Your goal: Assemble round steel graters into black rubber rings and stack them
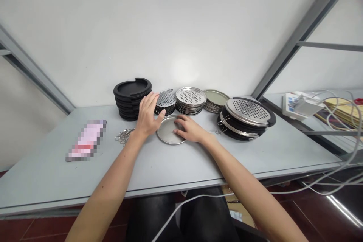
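Plain metal disc (pixel 168 130) lay flat on the grey table (pixel 227 159), alone between the two hands, and the right hand (pixel 190 129) was on it, fingers (pixel 179 131) loosely spread across its right side, resting rather than gripping. Over to the left hand (pixel 147 115), wide open and holding nothing, raised just beside the disc, its fingertips right up by a spiked, perforated disc (pixel 166 100) on a black base; from this angle, I couldn't tell whether they touched. Five piles stood behind them: that spiked piece, a black ring stack (pixel 132 98) about seven deep, a stack of perforated steel discs (pixel 190 100), a shorter stack of plain metal discs (pixel 215 100), and a big pile (pixel 246 117) at the right, a holed steel disc on black rings with wire clips. One small tangle of wire rings (pixel 124 136) sat left of the hands, too knotted to count, with a blurred pink packet (pixel 86 140) further out. Far right, white cables ran from a power strip (pixel 300 106).
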The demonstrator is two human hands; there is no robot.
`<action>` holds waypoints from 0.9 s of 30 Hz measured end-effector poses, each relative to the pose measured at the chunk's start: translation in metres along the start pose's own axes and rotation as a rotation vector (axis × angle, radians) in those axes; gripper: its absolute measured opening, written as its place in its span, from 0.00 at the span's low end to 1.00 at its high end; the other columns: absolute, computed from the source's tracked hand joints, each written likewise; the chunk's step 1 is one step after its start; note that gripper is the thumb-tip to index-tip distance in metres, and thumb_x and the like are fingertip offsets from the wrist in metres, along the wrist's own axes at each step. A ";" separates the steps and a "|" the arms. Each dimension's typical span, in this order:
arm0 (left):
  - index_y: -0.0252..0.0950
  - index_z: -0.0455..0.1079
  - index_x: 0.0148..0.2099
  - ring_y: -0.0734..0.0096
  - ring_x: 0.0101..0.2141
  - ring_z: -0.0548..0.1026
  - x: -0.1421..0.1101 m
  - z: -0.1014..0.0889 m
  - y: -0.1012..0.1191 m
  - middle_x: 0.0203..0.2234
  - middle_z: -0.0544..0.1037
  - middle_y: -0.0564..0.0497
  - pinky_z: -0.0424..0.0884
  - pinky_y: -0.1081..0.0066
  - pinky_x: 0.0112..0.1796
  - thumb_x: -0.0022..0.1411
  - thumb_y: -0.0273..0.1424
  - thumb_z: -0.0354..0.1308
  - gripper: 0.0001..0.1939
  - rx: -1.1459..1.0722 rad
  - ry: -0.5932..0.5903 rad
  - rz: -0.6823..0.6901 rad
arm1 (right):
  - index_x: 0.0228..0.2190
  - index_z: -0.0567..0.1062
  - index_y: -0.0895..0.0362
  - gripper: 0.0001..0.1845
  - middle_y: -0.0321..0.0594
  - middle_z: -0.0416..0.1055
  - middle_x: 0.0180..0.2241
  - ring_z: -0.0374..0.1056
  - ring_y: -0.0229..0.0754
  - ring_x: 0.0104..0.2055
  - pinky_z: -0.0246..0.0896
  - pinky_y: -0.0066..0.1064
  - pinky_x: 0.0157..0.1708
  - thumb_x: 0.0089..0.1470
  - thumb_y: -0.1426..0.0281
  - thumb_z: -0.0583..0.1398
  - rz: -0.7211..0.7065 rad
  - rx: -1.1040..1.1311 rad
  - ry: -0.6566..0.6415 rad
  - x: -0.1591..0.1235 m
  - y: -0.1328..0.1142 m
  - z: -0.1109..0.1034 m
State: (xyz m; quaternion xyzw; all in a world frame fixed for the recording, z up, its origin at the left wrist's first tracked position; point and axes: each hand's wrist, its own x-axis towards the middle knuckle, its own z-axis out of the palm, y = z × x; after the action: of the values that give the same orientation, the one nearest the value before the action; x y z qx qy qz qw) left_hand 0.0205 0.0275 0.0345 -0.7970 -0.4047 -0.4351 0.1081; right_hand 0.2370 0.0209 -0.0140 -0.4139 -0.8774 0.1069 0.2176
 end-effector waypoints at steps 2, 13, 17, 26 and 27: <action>0.32 0.61 0.61 0.54 0.62 0.59 0.000 -0.002 0.003 0.58 0.68 0.40 0.51 0.52 0.61 0.67 0.42 0.46 0.26 -0.015 0.020 0.024 | 0.50 0.72 0.62 0.24 0.57 0.63 0.55 0.62 0.55 0.57 0.59 0.46 0.56 0.58 0.59 0.58 -0.002 0.000 0.028 0.001 0.001 0.001; 0.34 0.72 0.50 0.55 0.52 0.70 0.000 -0.015 0.015 0.46 0.77 0.42 0.66 0.53 0.53 0.67 0.43 0.47 0.22 -0.236 0.215 0.154 | 0.56 0.64 0.59 0.26 0.52 0.69 0.52 0.66 0.51 0.53 0.62 0.44 0.55 0.58 0.64 0.58 0.087 0.201 0.423 0.004 -0.001 -0.007; 0.35 0.72 0.50 0.56 0.52 0.71 0.000 -0.014 0.017 0.47 0.77 0.43 0.66 0.53 0.53 0.66 0.41 0.49 0.20 -0.288 0.173 0.155 | 0.56 0.63 0.55 0.26 0.46 0.73 0.45 0.71 0.47 0.44 0.67 0.41 0.47 0.57 0.66 0.58 0.128 0.289 0.563 0.005 -0.007 -0.009; 0.36 0.72 0.51 0.52 0.52 0.70 -0.005 -0.011 0.023 0.47 0.77 0.44 0.66 0.50 0.52 0.64 0.43 0.51 0.21 -0.258 0.146 0.226 | 0.49 0.71 0.55 0.17 0.42 0.77 0.37 0.73 0.42 0.36 0.71 0.33 0.37 0.57 0.68 0.57 0.100 0.390 0.708 0.005 -0.014 -0.014; 0.36 0.72 0.52 0.52 0.52 0.70 -0.006 -0.011 0.025 0.47 0.77 0.44 0.66 0.50 0.52 0.63 0.42 0.51 0.21 -0.261 0.145 0.236 | 0.46 0.73 0.55 0.15 0.41 0.77 0.36 0.73 0.41 0.36 0.71 0.33 0.36 0.57 0.67 0.57 0.107 0.388 0.738 0.005 -0.015 -0.014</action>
State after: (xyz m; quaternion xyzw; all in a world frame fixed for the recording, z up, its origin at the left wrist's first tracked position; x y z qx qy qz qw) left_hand 0.0308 0.0024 0.0410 -0.8127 -0.2398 -0.5246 0.0829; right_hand 0.2307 0.0151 0.0056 -0.4209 -0.6816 0.1259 0.5852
